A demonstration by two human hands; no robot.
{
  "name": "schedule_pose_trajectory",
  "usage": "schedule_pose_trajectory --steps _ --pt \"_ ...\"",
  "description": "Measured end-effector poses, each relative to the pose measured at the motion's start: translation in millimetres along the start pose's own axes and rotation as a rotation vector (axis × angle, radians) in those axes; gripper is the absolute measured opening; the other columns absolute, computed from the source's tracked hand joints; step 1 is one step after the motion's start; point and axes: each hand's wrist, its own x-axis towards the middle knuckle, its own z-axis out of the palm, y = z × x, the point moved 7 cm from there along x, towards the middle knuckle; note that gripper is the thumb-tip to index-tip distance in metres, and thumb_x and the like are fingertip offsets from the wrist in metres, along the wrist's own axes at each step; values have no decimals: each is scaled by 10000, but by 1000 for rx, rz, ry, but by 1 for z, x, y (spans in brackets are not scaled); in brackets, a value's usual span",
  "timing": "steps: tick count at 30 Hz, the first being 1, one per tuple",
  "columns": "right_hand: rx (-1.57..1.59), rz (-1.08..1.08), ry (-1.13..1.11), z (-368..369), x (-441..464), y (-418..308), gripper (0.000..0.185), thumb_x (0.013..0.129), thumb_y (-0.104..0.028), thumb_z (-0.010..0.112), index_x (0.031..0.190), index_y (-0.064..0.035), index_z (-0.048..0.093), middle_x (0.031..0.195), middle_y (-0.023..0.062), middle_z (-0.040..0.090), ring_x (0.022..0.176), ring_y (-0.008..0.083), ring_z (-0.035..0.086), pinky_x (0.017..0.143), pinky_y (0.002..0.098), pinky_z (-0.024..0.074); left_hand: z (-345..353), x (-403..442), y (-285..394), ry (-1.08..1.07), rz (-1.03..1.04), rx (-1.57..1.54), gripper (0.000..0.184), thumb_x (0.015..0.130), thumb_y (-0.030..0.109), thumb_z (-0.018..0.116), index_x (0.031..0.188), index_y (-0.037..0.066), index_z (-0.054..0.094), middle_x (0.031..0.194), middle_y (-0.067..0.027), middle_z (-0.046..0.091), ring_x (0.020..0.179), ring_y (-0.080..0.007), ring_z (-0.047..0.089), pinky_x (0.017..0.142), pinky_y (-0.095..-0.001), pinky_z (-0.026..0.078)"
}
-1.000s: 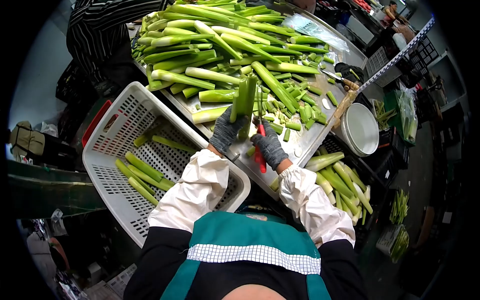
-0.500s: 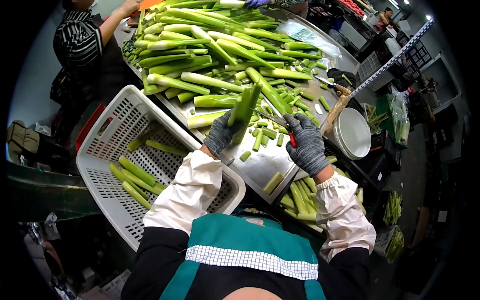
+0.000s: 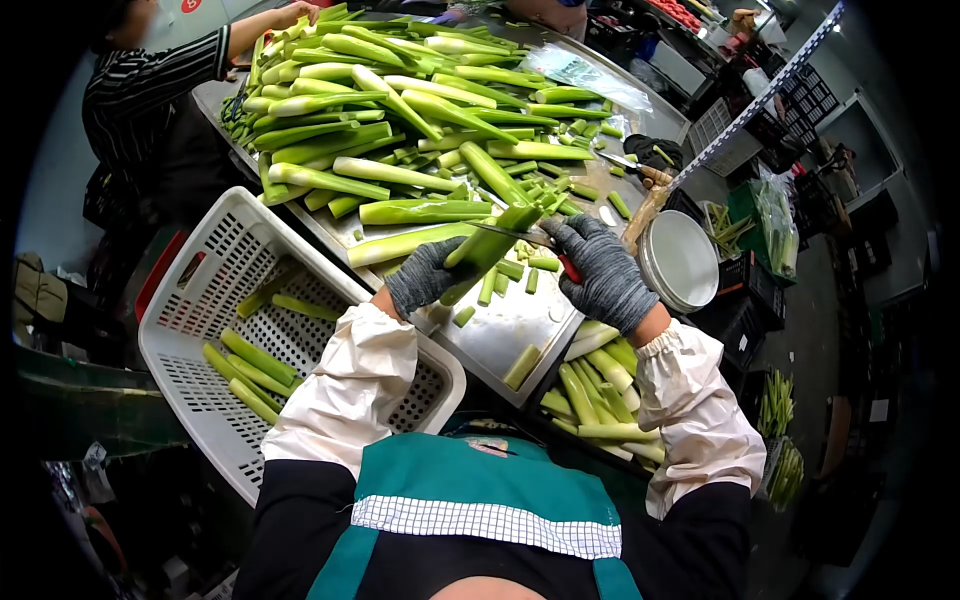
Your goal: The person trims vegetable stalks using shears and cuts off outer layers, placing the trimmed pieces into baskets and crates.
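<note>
My left hand (image 3: 422, 278), in a grey glove, is closed around a thick green vegetable stalk (image 3: 492, 242), held tilted above the metal table. In my gloved right hand (image 3: 606, 280) is a knife (image 3: 571, 268) with a red handle. Its blade lies against the stalk's upper part; the exact contact is hard to make out. Short cut-off pieces (image 3: 487, 288) lie on the metal surface (image 3: 490, 335) below my hands. A large heap of stalks (image 3: 330, 150), green with pale ends, spreads over the table beyond.
A white slotted basket (image 3: 165, 330) at left holds several stalks. At lower right, a dark crate has pale green stalks (image 3: 590, 390). White buckets (image 3: 685, 262) and another knife (image 3: 625, 163) are to the right. A co-worker in a striped top (image 3: 150, 90) reaches toward the heap.
The stalk in my left hand has tipped from nearly upright to leaning right. The knife stays in my right hand, at the stalk's upper part. The whole view has shifted slightly.
</note>
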Motion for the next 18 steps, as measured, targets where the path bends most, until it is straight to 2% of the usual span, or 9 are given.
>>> schedule_pose_trajectory --steps 3,5,9,11,15,17,18 --pt "84 8 -19 5 -5 3 577 609 -109 592 1161 -91 426 937 173 458 877 335 463 771 395 399 4 0 0 -25 -9 -33 340 733 89 628 1060 82 534 903 -56 603 814 -113 541 770 -268 435" --pt "49 -34 44 6 -8 4 523 624 -89 570 1129 -67 437 889 179 453 834 342 468 729 402 410 7 1 -1 -71 -20 -51 293 741 54 611 1025 52 541 897 -48 589 823 -115 526 767 -271 433" --pt "85 -37 41 7 -11 8 500 625 -50 527 1115 -67 430 870 167 446 812 344 461 718 389 407 9 3 6 -83 -37 -133 307 734 38 612 1032 53 540 905 -43 591 841 -112 526 778 -268 430" --pt "72 -73 94 8 -12 9 446 651 -75 549 1086 -56 454 812 163 487 723 325 510 626 406 427 8 5 0 -116 -139 -112 323 725 20 613 1037 51 540 909 -40 591 861 -109 523 791 -269 427" --pt "66 -7 34 23 -15 20 431 654 -76 553 1075 -54 462 810 165 515 710 324 531 623 396 440 7 7 -13 -111 -99 -70 334 714 4 614 1038 50 543 912 -42 591 863 -112 527 792 -273 432" --pt "193 -32 157 19 -16 22 421 654 -84 561 1063 -50 471 857 167 536 751 323 547 660 378 452 3 10 -22 -82 -151 -92 327 714 19 618 1031 50 545 911 -41 591 852 -113 530 781 -273 438" --pt "255 73 157 23 -16 30 418 653 -90 561 1060 -45 476 918 175 540 823 327 541 735 357 447 0 11 -22 -81 -156 -88 327 714 19 618 1031 50 545 911 -41 591 852 -113 530 781 -273 438"
